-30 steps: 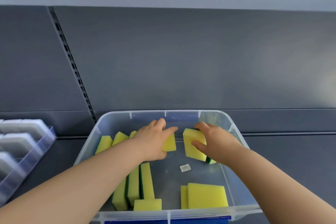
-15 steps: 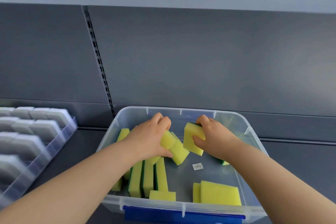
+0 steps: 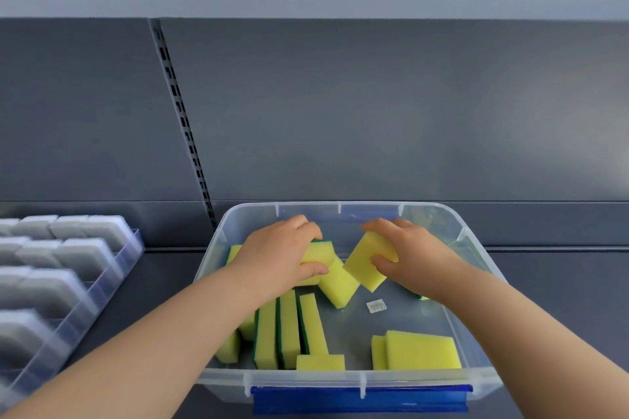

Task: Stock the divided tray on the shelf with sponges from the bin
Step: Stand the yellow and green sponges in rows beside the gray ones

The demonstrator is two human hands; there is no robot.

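Inside the clear bin (image 3: 306,380), both hands are working among yellow sponges with green backs. The left hand (image 3: 279,255) is curling its fingers and thumb round the first sponge (image 3: 319,252) near the far wall. The right hand (image 3: 413,258) is pinching the second sponge (image 3: 364,265), tilted on one corner, between thumb and fingers. A third sponge (image 3: 337,287) is leaning just below and between those two. The row of sponges (image 3: 289,333) is standing on edge beside the left forearm, and the flat sponges (image 3: 422,350) are lying at the near right corner. The bin is sitting on the dark shelf (image 3: 163,282). The divided tray (image 3: 115,269) is lying apart to its left on that shelf, carrying blurred grey pads (image 3: 81,252).
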